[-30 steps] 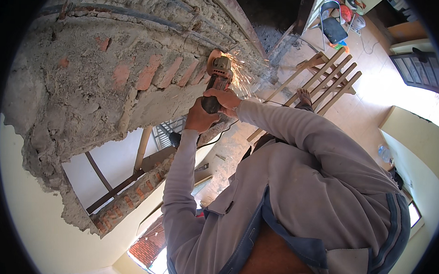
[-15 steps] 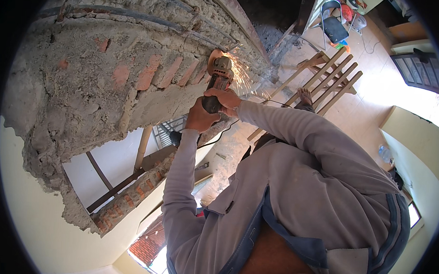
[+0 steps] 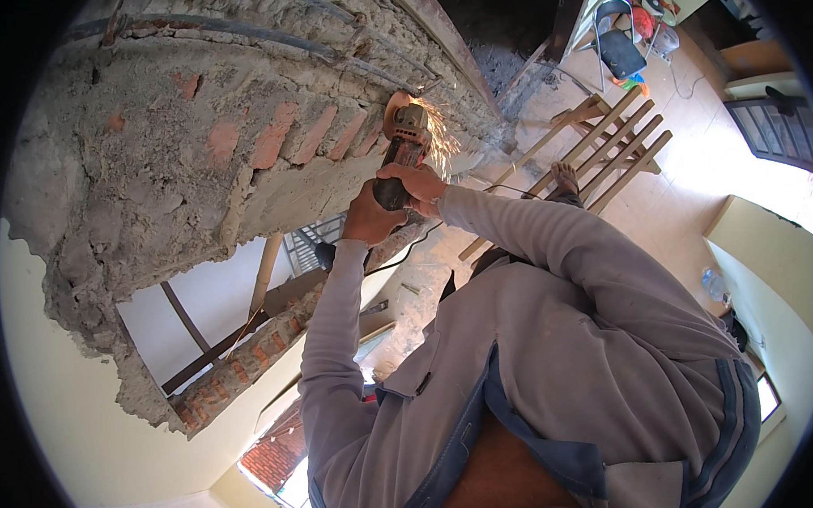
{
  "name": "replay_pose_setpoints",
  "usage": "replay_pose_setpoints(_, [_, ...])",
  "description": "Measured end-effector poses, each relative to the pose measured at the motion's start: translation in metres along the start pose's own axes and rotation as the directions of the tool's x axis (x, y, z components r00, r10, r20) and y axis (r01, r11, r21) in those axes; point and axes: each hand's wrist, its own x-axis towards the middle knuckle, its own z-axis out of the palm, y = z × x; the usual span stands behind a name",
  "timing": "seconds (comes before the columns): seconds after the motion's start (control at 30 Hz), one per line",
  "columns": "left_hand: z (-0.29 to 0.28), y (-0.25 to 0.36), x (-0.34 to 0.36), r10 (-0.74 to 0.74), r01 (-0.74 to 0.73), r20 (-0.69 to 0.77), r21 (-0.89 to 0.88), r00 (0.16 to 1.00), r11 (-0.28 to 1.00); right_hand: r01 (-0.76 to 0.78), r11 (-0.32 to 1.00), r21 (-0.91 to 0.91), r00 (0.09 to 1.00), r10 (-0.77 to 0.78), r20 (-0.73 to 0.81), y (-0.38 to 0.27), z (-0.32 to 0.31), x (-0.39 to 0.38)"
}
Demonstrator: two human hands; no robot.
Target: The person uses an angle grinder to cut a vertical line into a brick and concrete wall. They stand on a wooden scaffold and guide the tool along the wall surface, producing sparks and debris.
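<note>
An angle grinder [image 3: 408, 145] is held out in front of me, its disc [image 3: 396, 113] up against the broken masonry beside a steel reinforcing bar [image 3: 386, 75]. Orange sparks [image 3: 439, 140] fly off to the right of the disc. Around the grinder's dark rear body, my left hand [image 3: 370, 220] is closed from the left and below. My right hand [image 3: 418, 184] wraps the same body from the right, just above. Parts of the fingers are hidden by the tool. Where the disc touches is partly masked by the grinder head and sparks.
Rough concrete with exposed bricks [image 3: 273, 135] spans the upper left, over a ragged opening [image 3: 190, 309]. A power cord [image 3: 416, 246] trails below my hands. To the right are a wooden slatted stand [image 3: 607, 140] with a bare foot [image 3: 565, 177] on it, and a folding chair [image 3: 621, 54].
The spark spray has become shorter and steeper. Both hands and the grinder stay almost in place, with sparks still flying.
</note>
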Motion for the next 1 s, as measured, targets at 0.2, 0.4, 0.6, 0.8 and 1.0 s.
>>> replay_pose_setpoints(0.2, [-0.0009,0.0007,-0.0009,0.007,-0.007,-0.01,0.013,1.0,1.0,-0.006,1.0,-0.004,1.0,0.006,-0.015,-0.0007,0.0008,-0.0012])
replay_pose_setpoints(0.4, [-0.0029,0.0033,-0.0021,0.013,-0.013,0.005,0.001,1.0,1.0,-0.018,1.0,0.005,1.0,0.018,0.004,-0.001,0.0002,-0.0007])
replay_pose_setpoints(0.6, [-0.0038,0.0053,-0.0031,0.003,-0.003,0.002,0.004,1.0,1.0,-0.013,1.0,-0.002,1.0,0.013,0.001,-0.0005,-0.0004,0.0003])
replay_pose_setpoints(0.8, [-0.0031,0.0039,-0.0017,-0.015,0.015,0.01,0.014,1.0,1.0,-0.018,1.0,0.004,1.0,0.018,-0.002,-0.0011,0.0,-0.001])
replay_pose_setpoints(1.0, [-0.003,0.0032,-0.0012,-0.001,0.001,0.002,0.015,1.0,1.0,-0.019,1.0,0.01,1.0,0.019,-0.009,-0.0011,0.0009,-0.0006])
